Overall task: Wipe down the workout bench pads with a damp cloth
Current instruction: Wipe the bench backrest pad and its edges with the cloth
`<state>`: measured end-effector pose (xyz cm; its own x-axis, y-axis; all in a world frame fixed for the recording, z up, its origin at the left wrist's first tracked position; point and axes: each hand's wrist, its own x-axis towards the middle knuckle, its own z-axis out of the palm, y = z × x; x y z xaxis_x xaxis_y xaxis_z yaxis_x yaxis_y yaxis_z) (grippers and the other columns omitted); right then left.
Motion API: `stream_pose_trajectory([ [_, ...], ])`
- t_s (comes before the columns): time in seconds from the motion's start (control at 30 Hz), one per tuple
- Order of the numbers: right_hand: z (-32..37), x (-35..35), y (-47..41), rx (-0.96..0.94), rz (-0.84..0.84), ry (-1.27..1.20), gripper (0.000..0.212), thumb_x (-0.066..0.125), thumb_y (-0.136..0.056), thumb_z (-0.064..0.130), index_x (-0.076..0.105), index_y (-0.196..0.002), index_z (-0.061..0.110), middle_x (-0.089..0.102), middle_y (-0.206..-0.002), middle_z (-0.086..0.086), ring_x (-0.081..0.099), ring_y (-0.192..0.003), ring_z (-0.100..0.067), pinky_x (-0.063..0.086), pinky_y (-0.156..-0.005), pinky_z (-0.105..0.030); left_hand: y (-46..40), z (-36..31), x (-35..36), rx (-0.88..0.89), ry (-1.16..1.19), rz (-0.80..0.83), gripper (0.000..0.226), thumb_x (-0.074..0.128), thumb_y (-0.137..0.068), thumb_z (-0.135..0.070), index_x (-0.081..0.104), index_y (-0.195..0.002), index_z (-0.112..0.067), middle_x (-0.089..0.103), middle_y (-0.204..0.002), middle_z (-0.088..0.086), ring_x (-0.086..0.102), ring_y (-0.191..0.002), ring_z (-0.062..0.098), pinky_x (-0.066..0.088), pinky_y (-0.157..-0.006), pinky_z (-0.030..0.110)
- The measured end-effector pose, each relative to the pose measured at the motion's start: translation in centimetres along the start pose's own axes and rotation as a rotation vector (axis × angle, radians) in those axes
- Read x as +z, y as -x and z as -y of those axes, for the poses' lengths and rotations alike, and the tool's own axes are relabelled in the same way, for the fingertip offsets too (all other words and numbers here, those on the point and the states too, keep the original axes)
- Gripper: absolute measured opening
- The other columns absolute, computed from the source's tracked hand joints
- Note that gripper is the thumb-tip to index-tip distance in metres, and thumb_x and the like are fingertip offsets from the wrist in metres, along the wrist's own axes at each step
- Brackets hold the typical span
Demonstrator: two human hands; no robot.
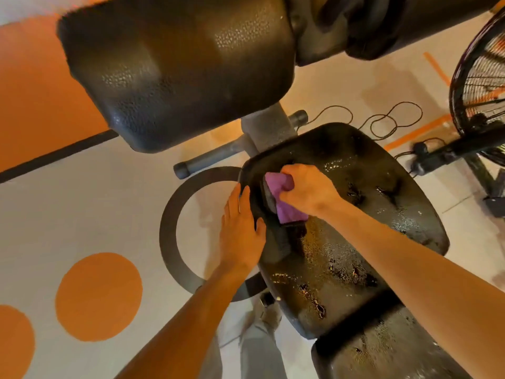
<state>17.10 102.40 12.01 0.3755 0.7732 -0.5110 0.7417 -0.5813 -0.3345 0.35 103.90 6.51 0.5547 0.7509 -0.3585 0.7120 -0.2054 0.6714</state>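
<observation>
A black, worn seat pad (pixel 355 228) of the workout bench fills the middle right, its surface cracked and wet-looking. My right hand (pixel 308 190) is shut on a purple cloth (pixel 284 203) and presses it onto the pad's upper left part. My left hand (pixel 240 231) lies flat with fingers apart against the pad's left edge, thumb on top. A large black pad (pixel 177 67) tilts overhead at the top. Another black pad (pixel 382 348) continues below the seat at the bottom right.
A grey metal post and crossbar (pixel 235 149) carry the bench. A dark ring (pixel 169 233) and orange circles (pixel 98 296) mark the pale floor. At the right stands a floor fan (pixel 481 86), its black cable (pixel 382 121) looped on the floor. My trouser leg and shoe (pixel 262 332) are below.
</observation>
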Motion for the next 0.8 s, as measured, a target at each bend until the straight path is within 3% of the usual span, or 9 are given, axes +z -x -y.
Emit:
stream_pose_trajectory([
  [0.1, -1.3, 2.5, -1.0, -0.153, -0.206, 0.119, 0.06, 0.067, -0.079, 0.019, 0.046, -0.135, 0.02, 0.047, -0.136, -0.007, 0.044, -0.124, -0.03, 0.039, -0.099, -0.042, -0.7, 0.9, 1.3, 0.033, -0.017, -0.044, 0.071, 0.049, -0.1, -0.028, 0.006, -0.157, -0.022, 0.002, -0.165, -0.005, 0.007, -0.152, 0.017, 0.0, -0.113, 0.022],
  [0.2, -2.6, 5.8, 0.5, -0.263, -0.325, 0.122, 0.054, 0.05, -0.092, 0.024, 0.038, -0.145, 0.022, 0.034, -0.153, -0.002, 0.023, -0.144, -0.029, 0.021, -0.117, -0.05, -0.7, 1.6, 2.2, 0.073, 0.004, -0.048, 0.067, 0.041, -0.101, -0.034, 0.004, -0.156, -0.022, 0.001, -0.165, -0.006, 0.008, -0.152, 0.014, 0.001, -0.115, 0.021],
  [0.3, -3.1, 8.2, 1.1, -0.258, -0.277, 0.185, 0.055, 0.026, -0.099, 0.045, 0.021, -0.151, 0.027, 0.016, -0.159, 0.005, 0.0, -0.149, -0.024, 0.005, -0.12, -0.051, -0.7, 2.1, 2.6, 0.091, 0.049, -0.077, 0.065, 0.035, -0.099, -0.037, 0.007, -0.156, -0.023, 0.003, -0.165, -0.008, 0.013, -0.151, 0.013, 0.014, -0.119, 0.024],
  [0.4, -3.4, 8.8, -0.4, -0.259, -0.277, 0.243, 0.056, 0.021, -0.1, 0.046, 0.015, -0.152, 0.025, 0.013, -0.16, 0.003, 0.001, -0.149, -0.024, 0.011, -0.12, -0.05, -1.0, 2.5, 3.0, 0.11, 0.069, -0.11, 0.061, 0.037, -0.103, -0.03, 0.01, -0.157, -0.022, 0.006, -0.164, -0.008, 0.02, -0.149, 0.013, 0.029, -0.118, 0.029],
  [0.47, -3.1, 8.7, -2.4, -0.269, -0.303, 0.25, 0.055, 0.02, -0.101, 0.042, 0.018, -0.152, 0.021, 0.014, -0.16, 0.001, 0.006, -0.148, -0.024, 0.014, -0.12, -0.048, -1.0, 2.4, 3.5, 0.128, 0.068, -0.142, 0.061, 0.029, -0.101, -0.037, 0.01, -0.157, -0.02, 0.006, -0.164, -0.007, 0.023, -0.148, 0.014, 0.036, -0.115, 0.033],
  [0.6, -1.3, 7.9, -5.3, -0.261, -0.376, 0.18, 0.052, 0.022, -0.1, 0.034, 0.027, -0.149, 0.017, 0.023, -0.157, -0.003, 0.013, -0.147, -0.025, 0.015, -0.12, -0.046, -0.9, 2.7, 4.3, 0.158, 0.031, -0.182, 0.063, 0.022, -0.099, -0.038, 0.011, -0.156, -0.013, 0.009, -0.164, 0.001, 0.025, -0.148, 0.022, 0.04, -0.113, 0.04],
  [0.7, -2.0, 9.5, -0.5, -0.368, -0.356, 0.184, 0.053, 0.026, -0.098, 0.026, 0.028, -0.149, 0.012, 0.024, -0.157, -0.005, 0.012, -0.148, -0.023, 0.014, -0.12, -0.045, -1.1, 2.9, 4.3, 0.158, 0.015, -0.177, 0.063, 0.024, -0.099, -0.035, 0.011, -0.155, -0.01, 0.012, -0.164, 0.008, 0.03, -0.146, 0.029, 0.042, -0.111, 0.046],
  [0.8, -3.7, 11.3, 5.7, -0.405, -0.305, 0.173, 0.051, 0.032, -0.099, 0.025, 0.028, -0.149, 0.015, 0.023, -0.157, -0.001, 0.011, -0.148, -0.017, 0.017, -0.118, -0.042, -1.1, 2.9, 4.1, 0.191, 0.047, -0.185, 0.06, 0.025, -0.098, -0.035, 0.007, -0.154, -0.024, 0.012, -0.163, 0.005, 0.035, -0.144, 0.031, 0.048, -0.103, 0.048],
])
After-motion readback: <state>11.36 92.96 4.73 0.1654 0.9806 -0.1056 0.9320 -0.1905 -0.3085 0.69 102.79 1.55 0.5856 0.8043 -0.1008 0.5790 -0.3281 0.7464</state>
